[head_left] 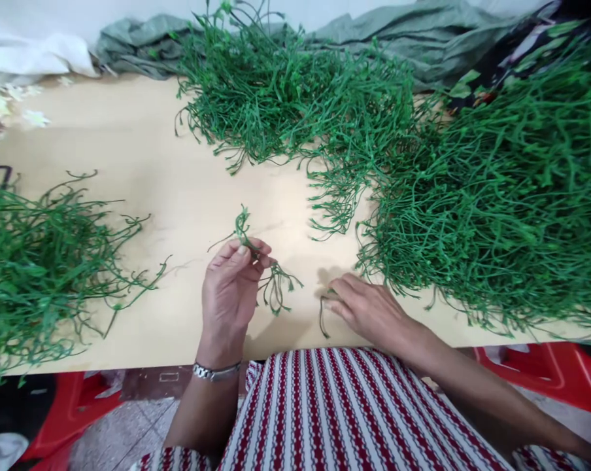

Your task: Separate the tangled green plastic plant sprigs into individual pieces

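My left hand (234, 281) is raised over the middle of the table, pinching a small bunch of green artificial stems (277, 288) between thumb and fingers. Thin tips stick out above the thumb and fan out to the right of the fingers. To the right, just above the front part of the table, my right hand (359, 304) is closed on a single green stem (322, 317), which hangs down from the fingertips. The right fingers are partly turned away from view. A gap separates the two hands.
A big heap of green stems (496, 209) covers the right side, joined to another pile (286, 98) at the back. A looser pile (45, 268) lies at left. Behind are grey-green sacking (138, 46) and white flowers (35, 118). Red stools (545, 373) stand below the table edge.
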A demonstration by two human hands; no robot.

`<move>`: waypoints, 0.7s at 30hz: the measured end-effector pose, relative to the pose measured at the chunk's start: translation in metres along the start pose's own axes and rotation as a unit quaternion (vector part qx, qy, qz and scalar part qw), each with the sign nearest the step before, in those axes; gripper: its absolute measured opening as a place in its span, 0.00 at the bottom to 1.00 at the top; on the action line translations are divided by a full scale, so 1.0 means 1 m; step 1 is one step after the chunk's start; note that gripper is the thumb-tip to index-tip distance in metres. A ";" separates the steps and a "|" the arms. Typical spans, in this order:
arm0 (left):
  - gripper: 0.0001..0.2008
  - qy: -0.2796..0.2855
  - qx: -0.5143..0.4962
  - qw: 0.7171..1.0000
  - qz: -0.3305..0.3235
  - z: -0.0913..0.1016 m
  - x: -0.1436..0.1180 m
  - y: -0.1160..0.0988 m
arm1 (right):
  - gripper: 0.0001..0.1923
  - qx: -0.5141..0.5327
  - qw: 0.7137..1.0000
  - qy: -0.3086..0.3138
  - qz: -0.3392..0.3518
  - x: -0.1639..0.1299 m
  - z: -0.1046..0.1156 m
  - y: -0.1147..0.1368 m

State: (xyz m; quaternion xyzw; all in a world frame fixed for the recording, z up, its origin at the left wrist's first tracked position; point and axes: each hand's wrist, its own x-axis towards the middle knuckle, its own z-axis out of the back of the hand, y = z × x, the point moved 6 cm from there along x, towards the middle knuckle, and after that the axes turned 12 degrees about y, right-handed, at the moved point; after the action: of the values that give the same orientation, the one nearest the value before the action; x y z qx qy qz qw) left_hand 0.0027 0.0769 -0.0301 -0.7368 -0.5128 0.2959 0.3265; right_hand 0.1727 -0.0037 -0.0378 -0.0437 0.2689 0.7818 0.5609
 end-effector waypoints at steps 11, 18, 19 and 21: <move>0.05 -0.035 0.000 0.999 0.007 0.002 -0.008 0.005 | 0.08 0.095 0.990 -0.034 0.100 0.009 0.003 0.016; 0.08 -0.052 0.032 0.998 -0.005 -0.002 -0.010 0.007 | 0.14 0.241 0.958 -0.104 0.116 0.023 0.039 0.019; 0.08 -0.055 0.038 0.998 -0.011 -0.002 -0.010 0.007 | 0.14 0.259 0.954 -0.093 0.118 0.026 0.041 0.020; 0.08 -0.060 0.054 0.996 -0.023 -0.002 -0.011 0.007 | 0.14 0.299 0.944 -0.069 0.117 0.032 0.043 0.019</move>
State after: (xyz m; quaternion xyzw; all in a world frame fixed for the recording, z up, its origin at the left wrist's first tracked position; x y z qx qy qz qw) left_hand 0.0054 0.0647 -0.0331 -0.6871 -0.5312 0.3592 0.3416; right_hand 0.1538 0.0400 -0.0059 0.2124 0.4542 0.7265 0.4698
